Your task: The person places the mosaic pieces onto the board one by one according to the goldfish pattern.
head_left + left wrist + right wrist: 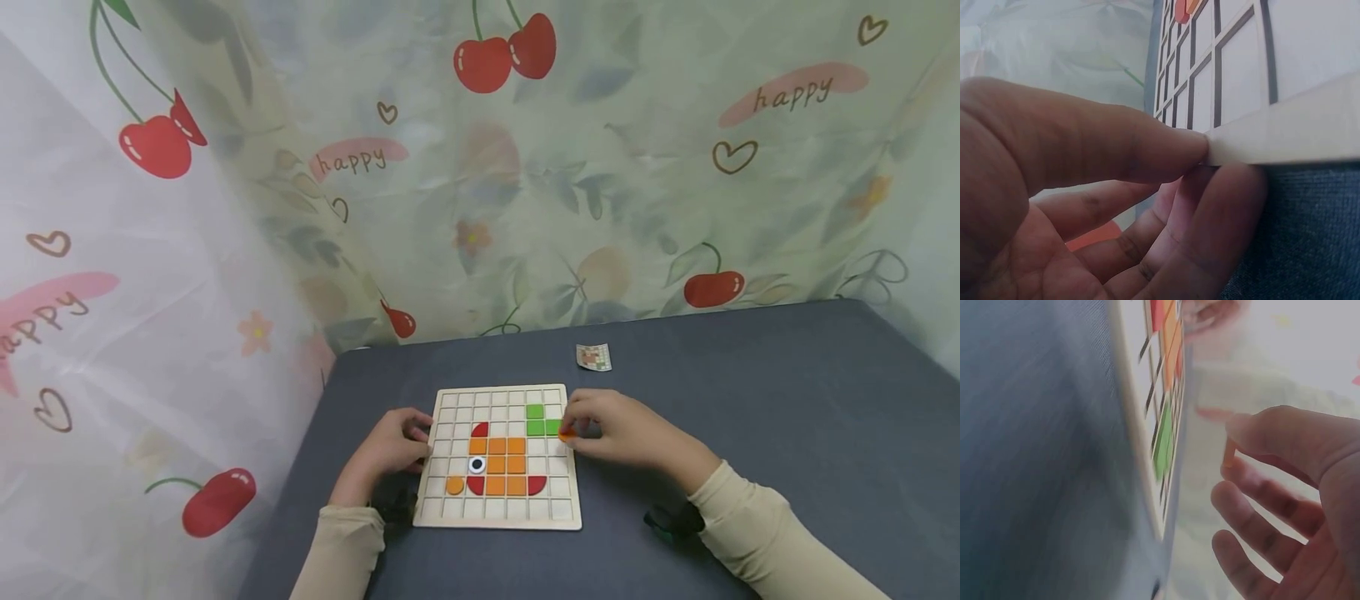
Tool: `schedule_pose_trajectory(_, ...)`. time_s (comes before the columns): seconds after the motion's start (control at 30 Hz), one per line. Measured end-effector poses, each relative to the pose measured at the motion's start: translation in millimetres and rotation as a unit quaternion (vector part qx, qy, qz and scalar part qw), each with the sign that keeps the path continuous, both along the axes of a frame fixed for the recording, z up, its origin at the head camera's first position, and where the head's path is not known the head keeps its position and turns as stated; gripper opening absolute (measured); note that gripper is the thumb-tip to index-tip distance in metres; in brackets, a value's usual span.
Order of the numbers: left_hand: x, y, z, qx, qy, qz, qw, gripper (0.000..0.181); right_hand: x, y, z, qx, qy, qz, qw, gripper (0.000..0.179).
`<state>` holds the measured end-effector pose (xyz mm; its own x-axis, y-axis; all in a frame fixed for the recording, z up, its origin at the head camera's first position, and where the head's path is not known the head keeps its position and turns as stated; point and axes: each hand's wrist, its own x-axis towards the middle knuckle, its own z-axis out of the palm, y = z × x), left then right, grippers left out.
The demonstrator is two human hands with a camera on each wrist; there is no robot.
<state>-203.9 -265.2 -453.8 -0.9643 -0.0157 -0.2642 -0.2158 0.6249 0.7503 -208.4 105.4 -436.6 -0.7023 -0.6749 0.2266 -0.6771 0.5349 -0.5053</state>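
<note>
A pale wooden grid board (pixel 517 510) lies on the dark cloth. Its left edge is held by my left hand (pixel 388 446); the left wrist view shows the thumb (pixel 1175 153) and a finger pinching the rim. Above the board's right side, my right hand (pixel 618 425) pinches a small orange tile (pixel 1229 453) between thumb and forefinger, apart from the surface. The tile's full shape is hidden. Orange square tiles (pixel 497 464), red curved pieces (pixel 537 484), green squares (pixel 536 412), an orange disc (pixel 454 485) and an eye piece (pixel 477 465) sit in the grid.
A small printed card (pixel 593 357) lies beyond the board on the dark table cloth (pixel 787 417). Patterned curtains (pixel 555 192) rise behind the table and along its left side. Black bands (pixel 673 521) sit near both wrists.
</note>
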Motion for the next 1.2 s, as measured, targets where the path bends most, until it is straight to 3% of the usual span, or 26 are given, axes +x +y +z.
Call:
schedule_pose_trajectory(0.27, -2.6, 0.8, -1.6, 0.008, 0.004, -0.012, 0.9999, 0.044, -13.5, -76.7, 1.0, 0.002, -0.034, 0.040, 0.9986, 0.008)
schedule_pose_trajectory(0.57, -1.2, -1.8, 1.1, 0.014, 0.007, -0.019, 0.9997, 0.043, -13.1, -139.5, -4.3, 0.019, -0.048, 0.066, 0.9965, 0.006)
schedule_pose_trajectory(0.87, 0.1, -3.7, 0.2, 0.017, 0.012, -0.031, 0.9993, 0.043, -14.0, -169.4, -16.4, 0.042, -0.029, 0.073, 0.9960, 0.005)
schedule_pose_trajectory(1.2, 1.8, -5.0, 0.4, 0.026, 0.011, -0.030, 0.9992, 0.041, -11.8, -179.7, -17.7, 0.058, -0.042, 0.081, 0.9941, 0.005)
